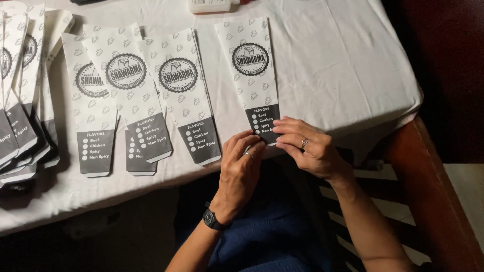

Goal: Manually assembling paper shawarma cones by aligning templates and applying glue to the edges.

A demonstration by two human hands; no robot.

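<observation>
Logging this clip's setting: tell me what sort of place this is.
Probably a food-packaging worktable: long white printed paper sleeves with grey ends lie in rows and a stack on a white tablecloth, both hands at one sleeve's end.

Perhaps a food shop: printed paper sleeves [254, 75] cover a clothed table [343, 60].

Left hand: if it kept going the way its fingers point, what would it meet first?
The left hand points up and right at the grey lower end of the paper sleeve, which its fingertips seem already to touch, beside the right hand.
</observation>
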